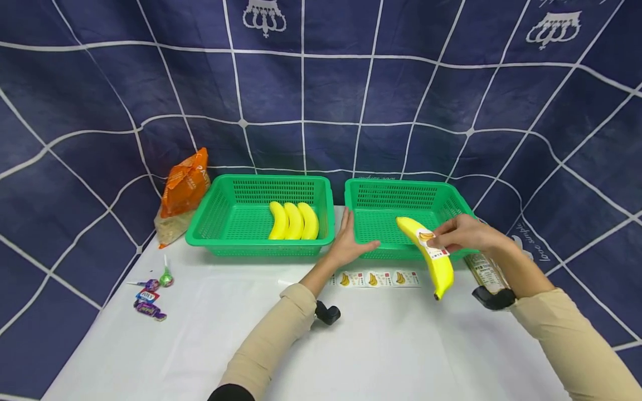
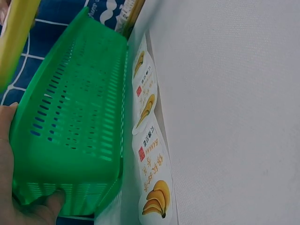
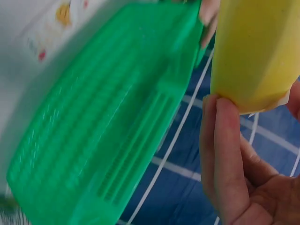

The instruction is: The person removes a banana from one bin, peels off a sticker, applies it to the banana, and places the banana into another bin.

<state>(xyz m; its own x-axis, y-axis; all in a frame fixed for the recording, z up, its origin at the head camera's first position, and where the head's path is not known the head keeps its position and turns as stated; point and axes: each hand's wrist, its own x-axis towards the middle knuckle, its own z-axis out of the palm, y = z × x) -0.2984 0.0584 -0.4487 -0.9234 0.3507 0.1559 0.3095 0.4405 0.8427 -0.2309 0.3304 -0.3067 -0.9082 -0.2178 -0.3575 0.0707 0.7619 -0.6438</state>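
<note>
One left basket (image 1: pixel 241 243), green, perforated; one right basket (image 1: pixel 396 192), matching, just beside it, both on a white surface (image 1: pixel 381 345). Three yellow bananas (image 1: pixel 294 221), side by side in the right half of the left basket. One further banana (image 1: pixel 441 273), held aloft at a slant by the right hand (image 1: pixel 466 233), thumb and fingers pinching it about its middle, over the front edge of the right basket, stem end lowest. One banana-picture sticker (image 1: pixel 425 235) on its skin, beside the fingertips. One left hand (image 1: pixel 347 245), thumb and fingers spread wide at the near left corner of the right basket, touching it. One strip of labels (image 1: pixel 378 279), printed with bananas and lettering, flat before the right basket. One orange bag (image 1: pixel 184 189), its lower part pale, leaning beside the left basket. Two lollipops (image 1: pixel 166 277), one green, one purple, and small wrapped sweets (image 1: pixel 149 309), at far left. One printed pack (image 1: pixel 489 273), partly hidden behind the right forearm. One navy cloth (image 1: pixel 331 92) with white lines, hung behind.
</note>
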